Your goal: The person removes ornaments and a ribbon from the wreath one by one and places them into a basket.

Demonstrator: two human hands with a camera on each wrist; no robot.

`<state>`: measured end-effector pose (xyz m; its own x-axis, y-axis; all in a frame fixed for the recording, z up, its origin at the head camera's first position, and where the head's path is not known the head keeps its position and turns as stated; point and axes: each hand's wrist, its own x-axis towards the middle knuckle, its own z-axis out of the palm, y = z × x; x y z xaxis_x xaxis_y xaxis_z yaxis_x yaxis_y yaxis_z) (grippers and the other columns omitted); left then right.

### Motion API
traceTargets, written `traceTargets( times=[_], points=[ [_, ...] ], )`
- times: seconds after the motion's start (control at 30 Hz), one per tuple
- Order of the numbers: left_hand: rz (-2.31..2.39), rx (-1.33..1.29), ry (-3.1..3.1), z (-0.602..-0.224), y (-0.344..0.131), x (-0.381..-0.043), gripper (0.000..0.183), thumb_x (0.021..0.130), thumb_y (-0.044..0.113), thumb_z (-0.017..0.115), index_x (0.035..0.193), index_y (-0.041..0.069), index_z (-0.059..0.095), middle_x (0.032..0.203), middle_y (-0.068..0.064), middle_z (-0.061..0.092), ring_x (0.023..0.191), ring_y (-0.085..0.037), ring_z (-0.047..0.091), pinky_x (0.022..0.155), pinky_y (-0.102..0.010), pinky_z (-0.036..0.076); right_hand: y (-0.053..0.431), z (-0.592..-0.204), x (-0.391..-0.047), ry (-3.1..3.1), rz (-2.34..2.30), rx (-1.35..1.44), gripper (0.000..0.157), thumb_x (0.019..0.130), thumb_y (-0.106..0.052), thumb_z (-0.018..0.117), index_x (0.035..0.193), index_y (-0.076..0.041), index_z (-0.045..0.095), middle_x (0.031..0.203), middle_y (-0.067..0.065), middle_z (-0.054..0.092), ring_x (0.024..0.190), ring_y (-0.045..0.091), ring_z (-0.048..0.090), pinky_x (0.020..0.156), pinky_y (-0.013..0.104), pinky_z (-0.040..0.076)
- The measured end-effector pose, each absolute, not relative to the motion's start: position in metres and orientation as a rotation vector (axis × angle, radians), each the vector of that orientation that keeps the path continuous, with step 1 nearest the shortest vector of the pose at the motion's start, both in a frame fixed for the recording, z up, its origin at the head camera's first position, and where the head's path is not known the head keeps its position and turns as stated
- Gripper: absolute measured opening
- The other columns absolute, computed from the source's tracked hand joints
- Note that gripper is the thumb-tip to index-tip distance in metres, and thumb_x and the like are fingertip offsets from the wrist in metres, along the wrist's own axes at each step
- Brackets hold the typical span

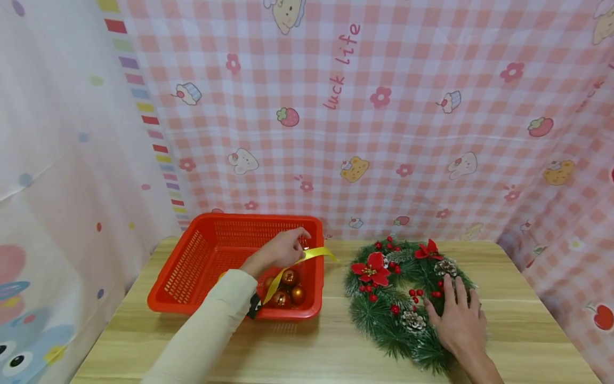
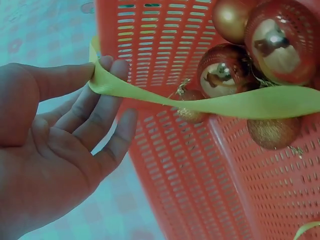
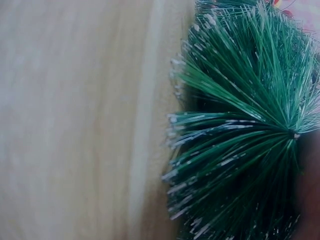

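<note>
Between thumb and fingers, my left hand (image 1: pixel 286 248) pinches a yellow ribbon (image 2: pixel 135 92) over the right part of the red plastic basket (image 1: pixel 182 308). The ribbon trails down across several shiny copper-gold ball ornaments (image 1: pixel 289 277) in the basket's near right corner. In the left wrist view a small glittery ball (image 2: pixel 274 133) also shows beneath it. My right hand (image 1: pixel 461 325) rests with spread fingers on the right side of a green wreath (image 1: pixel 379 314). Red poinsettias (image 1: pixel 371 270), red berries and frosted pinecones (image 1: pixel 413 322) decorate the wreath. Only its needles and a blurred bit of hand show in the right wrist view.
Basket and wreath lie side by side on a wooden table (image 1: pixel 331 346). Behind the table hangs a pink checked cloth (image 1: pixel 307 154), with a white patterned cloth (image 1: pixel 72 160) on the left. Another yellow ribbon piece (image 2: pixel 307 228) shows inside the basket.
</note>
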<state>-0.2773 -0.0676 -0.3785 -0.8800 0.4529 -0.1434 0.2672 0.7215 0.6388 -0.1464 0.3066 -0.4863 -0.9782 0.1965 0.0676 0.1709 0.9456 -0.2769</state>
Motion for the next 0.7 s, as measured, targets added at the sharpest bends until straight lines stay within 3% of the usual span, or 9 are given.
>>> traceTargets(
  times=[0.13,0.33,0.7],
  points=[
    [0.993,0.551,2.643,-0.375,-0.082,-0.267,0.040,0.095,0.003,0.058,0.134,0.009,0.053,0.081,-0.004,0.060,0.062,-0.016,0.051,0.056,-0.028,0.044,0.308,-0.486,-0.146,-3.010,0.421,-0.291,0.086,0.101,-0.057,0.042,0.157,-0.001,0.008,0.156,0.034,0.014,0.135,0.061,0.011,0.096,0.077,0.025],
    [1.061,0.490,2.678,-0.366,-0.106,-0.250,0.040,0.096,0.008,0.062,0.134,0.018,0.053,0.089,-0.002,0.062,0.065,-0.017,0.054,0.057,-0.030,0.045,0.309,-0.486,-0.145,-3.014,0.416,-0.308,0.086,0.101,-0.055,0.043,0.157,0.000,0.008,0.155,0.034,0.014,0.135,0.062,0.012,0.096,0.078,0.025],
    [1.132,0.434,2.775,-0.364,-0.159,-0.225,0.040,0.096,0.004,0.061,0.133,0.015,0.052,0.095,-0.006,0.060,0.064,-0.018,0.053,0.055,-0.030,0.046,0.305,-0.486,-0.148,-3.024,0.426,-0.320,0.087,0.100,-0.056,0.044,0.157,0.000,0.010,0.155,0.034,0.014,0.135,0.062,0.011,0.095,0.077,0.026]
  ],
)
